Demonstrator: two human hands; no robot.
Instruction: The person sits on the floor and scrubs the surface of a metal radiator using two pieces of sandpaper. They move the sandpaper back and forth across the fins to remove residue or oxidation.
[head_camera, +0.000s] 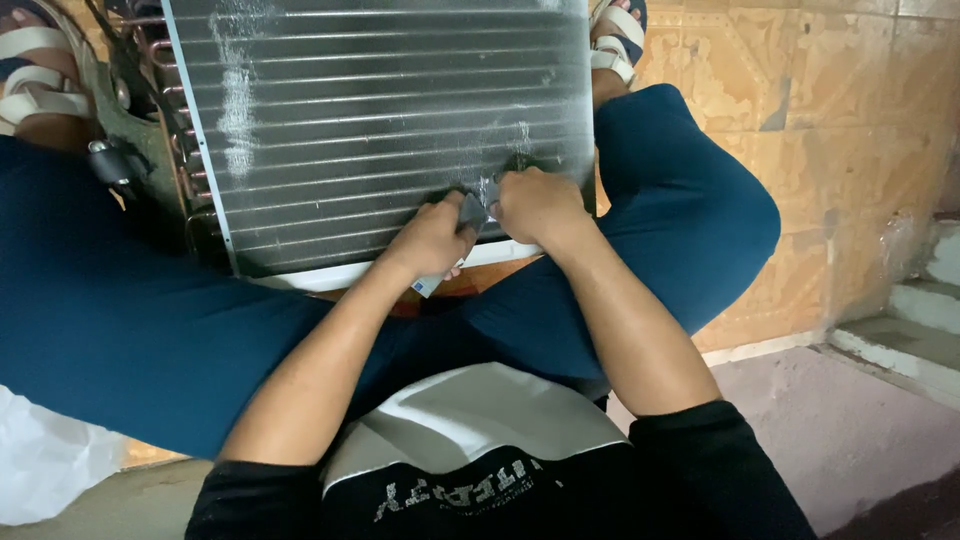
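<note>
Left hand (432, 240) gripping grey card (471, 211) (touching finned coil (380, 110)), right hand (537, 207) beside

dull metal finned coil (380, 120), copper tube bends (178, 150), rough tiled floor (840, 110)

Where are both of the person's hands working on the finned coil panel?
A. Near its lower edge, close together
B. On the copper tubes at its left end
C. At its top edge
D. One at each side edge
A: the left hand and right hand sit side by side near the lower edge of the finned coil panel, pressing a small grey card against the fins.
</note>
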